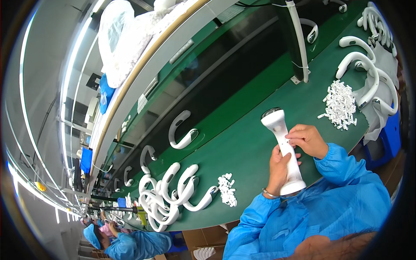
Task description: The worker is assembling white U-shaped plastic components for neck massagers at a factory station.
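Note:
My left hand (278, 170) is wrapped around the middle of a white C-shaped device (277, 121), which looks like a neck massager. The device stands nearly upright in front of me, its dark-rimmed end up and its flared end near my smock. Against its side, the fingertips of my right hand (307, 141) are pinched together. Whatever they hold, if anything, is too small to make out. Beyond my right hand lies a heap of small white plastic parts (340, 105). To the left of my hands is a smaller pile of similar parts (227, 190).
More white curved devices (160, 203) are stacked on the green table (242, 156) at left; others (368, 73) rest by a grey cloth (381, 60) at right. A post (299, 43) rises from the table. A blue stool (390, 138) stands at right. A co-worker (134, 245) sits at lower left.

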A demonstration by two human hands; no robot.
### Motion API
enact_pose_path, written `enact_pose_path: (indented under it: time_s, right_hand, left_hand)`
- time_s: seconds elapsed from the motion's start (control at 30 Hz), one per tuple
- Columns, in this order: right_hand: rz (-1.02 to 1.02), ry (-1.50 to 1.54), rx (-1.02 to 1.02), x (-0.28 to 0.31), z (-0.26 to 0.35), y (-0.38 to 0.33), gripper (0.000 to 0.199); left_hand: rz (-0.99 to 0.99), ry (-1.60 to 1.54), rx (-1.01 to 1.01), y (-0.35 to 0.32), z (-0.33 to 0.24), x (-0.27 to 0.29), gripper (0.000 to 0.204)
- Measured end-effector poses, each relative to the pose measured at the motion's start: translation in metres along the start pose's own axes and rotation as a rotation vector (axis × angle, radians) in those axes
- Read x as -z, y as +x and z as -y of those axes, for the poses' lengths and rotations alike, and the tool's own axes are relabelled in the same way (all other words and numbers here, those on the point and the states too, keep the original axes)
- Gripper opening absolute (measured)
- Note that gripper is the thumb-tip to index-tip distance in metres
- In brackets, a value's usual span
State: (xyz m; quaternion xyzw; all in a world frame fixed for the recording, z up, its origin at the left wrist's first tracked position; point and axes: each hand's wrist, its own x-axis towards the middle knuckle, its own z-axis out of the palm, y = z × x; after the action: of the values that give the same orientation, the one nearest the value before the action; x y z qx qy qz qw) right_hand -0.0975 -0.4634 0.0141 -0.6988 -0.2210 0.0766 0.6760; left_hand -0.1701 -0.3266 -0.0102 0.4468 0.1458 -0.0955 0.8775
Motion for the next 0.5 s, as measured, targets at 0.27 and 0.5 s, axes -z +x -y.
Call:
enact_pose_path:
  time_s: [0.27,0.5]
  right_hand:
    - [-0.039,-0.07,-0.009,-0.022,0.003,-0.006,0.015]
    - [-0.061,-0.362,0.12,-0.035,0.002,-0.016,0.012]
  left_hand:
    - [-0.141,0.103,-0.086,-0.011,-0.003,-0.005,0.04]
    - [-0.111,0.168,-0.234,-0.018,-0.004,0.0,0.037]
